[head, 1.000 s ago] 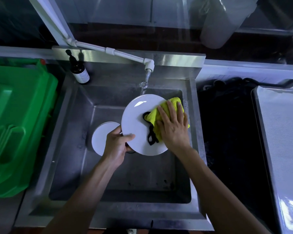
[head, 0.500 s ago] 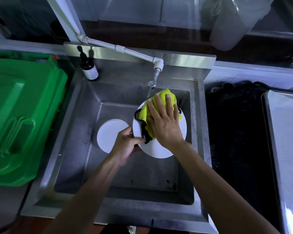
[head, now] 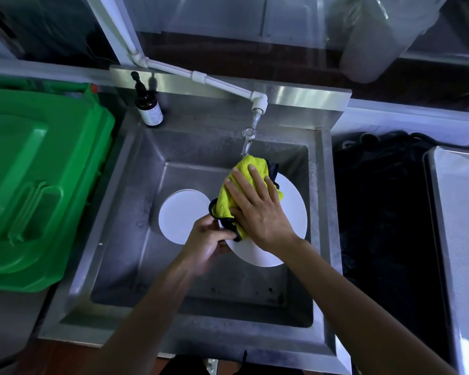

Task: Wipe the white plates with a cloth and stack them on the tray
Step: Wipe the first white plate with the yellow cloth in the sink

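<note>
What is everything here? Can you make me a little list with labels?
place: steel sink
left hand: grips edge of held plate
right hand: presses yellow cloth flat on that plate
other plate: lies in the sink bottom
tap: above the cloth, no water visible
bottle: dark, on back corner of sink
left side: green bin
right side: metal tray, no plates visible on it

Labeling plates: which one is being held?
The right-hand plate, gripped by the left hand and under the yellow cloth; the other plate lies untouched in the sink.
</note>
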